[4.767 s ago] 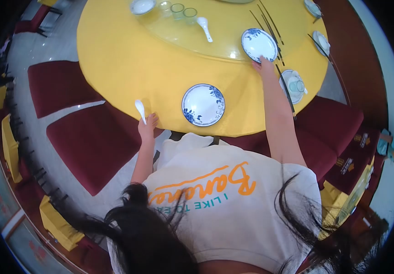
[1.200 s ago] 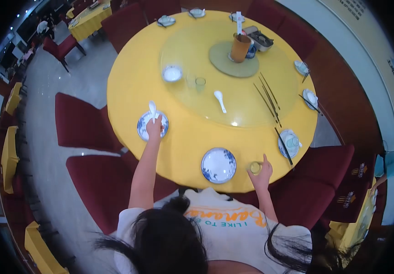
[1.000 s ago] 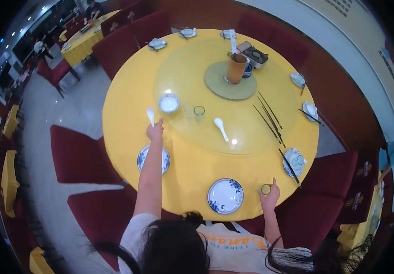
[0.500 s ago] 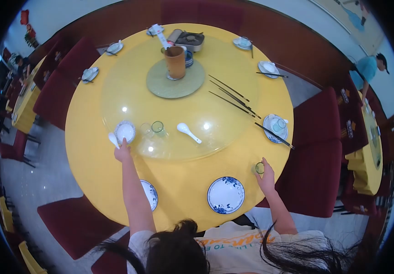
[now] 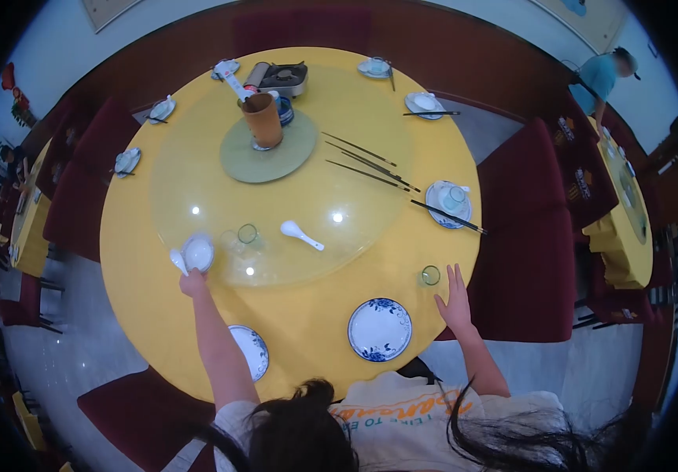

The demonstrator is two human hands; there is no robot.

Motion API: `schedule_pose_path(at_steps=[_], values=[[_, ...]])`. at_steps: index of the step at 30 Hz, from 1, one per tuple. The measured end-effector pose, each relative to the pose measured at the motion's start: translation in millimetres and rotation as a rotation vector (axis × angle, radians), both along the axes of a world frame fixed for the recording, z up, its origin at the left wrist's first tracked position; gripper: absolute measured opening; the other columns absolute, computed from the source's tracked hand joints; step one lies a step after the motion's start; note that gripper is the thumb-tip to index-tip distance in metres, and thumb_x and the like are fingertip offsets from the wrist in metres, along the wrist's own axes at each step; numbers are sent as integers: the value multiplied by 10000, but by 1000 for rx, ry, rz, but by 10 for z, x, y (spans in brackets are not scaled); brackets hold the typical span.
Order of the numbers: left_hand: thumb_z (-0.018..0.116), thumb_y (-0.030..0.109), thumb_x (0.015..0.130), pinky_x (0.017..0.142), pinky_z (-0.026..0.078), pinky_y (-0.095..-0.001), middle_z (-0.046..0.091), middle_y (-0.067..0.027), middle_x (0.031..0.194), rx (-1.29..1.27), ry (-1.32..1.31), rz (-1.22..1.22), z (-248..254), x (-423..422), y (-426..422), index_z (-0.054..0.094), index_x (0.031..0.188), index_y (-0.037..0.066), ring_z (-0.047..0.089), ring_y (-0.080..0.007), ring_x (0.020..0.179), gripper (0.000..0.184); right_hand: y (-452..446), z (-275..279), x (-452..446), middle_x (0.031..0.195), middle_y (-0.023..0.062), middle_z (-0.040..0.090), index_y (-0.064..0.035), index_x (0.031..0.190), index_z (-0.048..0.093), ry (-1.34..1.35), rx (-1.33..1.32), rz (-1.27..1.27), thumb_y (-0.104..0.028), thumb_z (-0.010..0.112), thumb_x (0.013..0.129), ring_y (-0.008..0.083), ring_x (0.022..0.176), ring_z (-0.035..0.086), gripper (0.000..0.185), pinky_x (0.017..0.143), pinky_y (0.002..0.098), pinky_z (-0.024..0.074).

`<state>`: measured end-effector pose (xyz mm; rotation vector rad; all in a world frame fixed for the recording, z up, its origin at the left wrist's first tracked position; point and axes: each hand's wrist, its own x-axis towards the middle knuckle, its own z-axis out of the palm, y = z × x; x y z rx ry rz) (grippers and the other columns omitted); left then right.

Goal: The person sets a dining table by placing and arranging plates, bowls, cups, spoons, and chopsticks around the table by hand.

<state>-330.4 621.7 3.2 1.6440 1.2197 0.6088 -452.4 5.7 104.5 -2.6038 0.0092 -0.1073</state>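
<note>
My left hand (image 5: 192,283) is closed on the near rim of a small white bowl (image 5: 199,253), close to the left edge of the glass turntable (image 5: 292,263). A white soup spoon (image 5: 178,260) sits at the bowl's left side, by my fingers; whether they hold it too is unclear. Fingers spread, my right hand (image 5: 455,307) is beside a small green-tinted glass (image 5: 431,275), apart from it. Nearer to me lie a blue-patterned plate (image 5: 380,330) and a second such plate (image 5: 251,352), partly covered by my left forearm.
On the turntable are another glass (image 5: 247,234), a white spoon (image 5: 302,234) and several chopsticks (image 5: 370,164). Farther back stand a brown holder (image 5: 263,122) and a portable stove (image 5: 282,79). A place setting (image 5: 449,206) lies at right. Another person (image 5: 600,82) leans over a neighbouring table.
My right hand has let go of the glass, which now stands on the yellow cloth, and its fingers have spread. My left hand has drawn the bowl slightly towards me. The view has shifted.
</note>
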Motion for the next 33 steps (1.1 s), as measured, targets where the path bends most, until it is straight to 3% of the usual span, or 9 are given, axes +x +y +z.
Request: schedule_pose_path(at_steps=[6,9,18,22,24,33], values=[[463,-21,693,444,541,-308,588,-174,711,-250,-204,32,132,-24,-95,534,867,-123,621,-264,534,214,-189,99,-240,1360,224,233,-54,1326,262,-1,-22,-82,-60,634,704,387,1222,289,725,989,409,298],[427,-42,693,446,550,-305,571,-202,786,-231,-17,-120,241,-114,-54,508,911,-136,617,-282,538,251,-245,162,-434,1363,221,230,-50,1323,266,5,-36,-89,-48,624,707,383,1221,295,711,981,411,308],[413,-87,667,465,572,-291,520,-226,854,-334,-238,-42,233,-63,-107,408,1006,-185,616,-306,584,352,-424,241,-993,1396,184,182,-60,1320,273,-58,1,-137,6,563,732,403,1169,363,659,899,400,404],[387,-79,681,515,588,-301,498,-267,937,-385,-363,-8,305,-38,-227,378,1074,-182,606,-339,625,407,-451,320,-1205,1401,150,188,-109,1324,283,-42,-74,-215,-26,528,770,383,945,522,611,715,408,462],[373,-74,688,545,592,-308,481,-281,985,-411,-394,-18,186,11,-120,370,1086,-188,605,-348,665,415,-428,462,-1292,1397,149,196,-118,1318,290,86,-39,-268,-32,516,778,361,842,555,592,695,402,467],[410,-40,707,586,582,-330,458,-288,1023,-383,-411,-24,190,99,-108,359,1086,-180,591,-354,717,407,-522,489,-1684,1407,129,180,-123,1320,279,124,-75,-322,-49,501,792,350,783,569,577,674,405,475]])
